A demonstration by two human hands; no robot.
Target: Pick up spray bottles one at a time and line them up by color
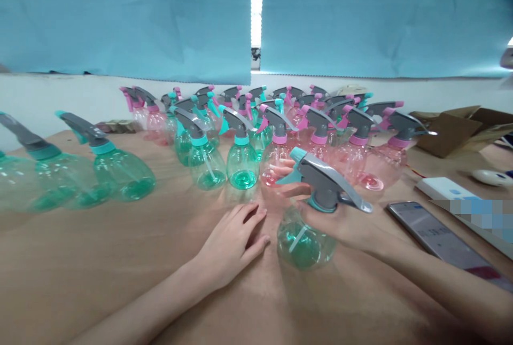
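Note:
A green spray bottle (306,238) with a grey and teal trigger head is in my right hand (320,219), whose fingers wrap round its neck from behind. The bottle leans slightly, its nozzle towards the upper left. My left hand (228,238) rests on the wooden table (192,297) to the left of this bottle, fingers apart and holding nothing. Just beyond the hands are a green bottle (242,166) and a pink bottle (274,161), both upright.
Several green and pink spray bottles crowd the back middle. Several green ones (124,174) stand at the left. At the right are a phone (441,238), a white box (444,190), a mouse (491,177) and an open cardboard box (452,131).

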